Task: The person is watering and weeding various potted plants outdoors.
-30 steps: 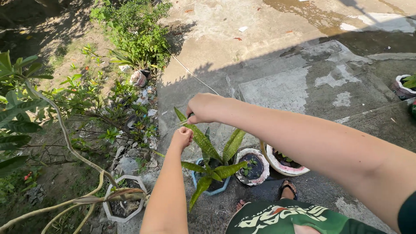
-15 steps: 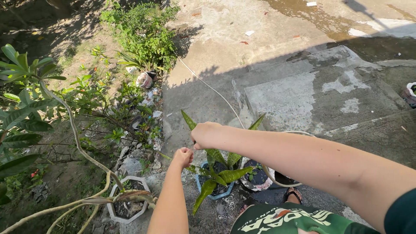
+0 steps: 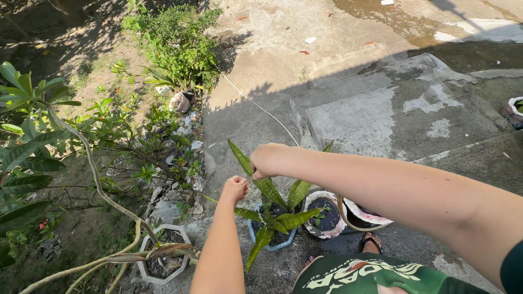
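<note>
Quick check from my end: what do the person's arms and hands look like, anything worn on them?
Both forearms are bare, with no gloves, watch or rings visible on the left hand or right hand. A dark short sleeve edge shows at the right upper arm.

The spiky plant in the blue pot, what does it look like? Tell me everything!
The spiky plant has long, stiff, pointed leaves, green with darker mottling and paler edges. They fan out from a small blue pot filled with dark soil, which stands on wet concrete beside a white pot. One tall leaf leans up to the left, and the right hand grips it. One leaf droops over the rim. The left hand is a closed fist close beside the leaves.
</note>
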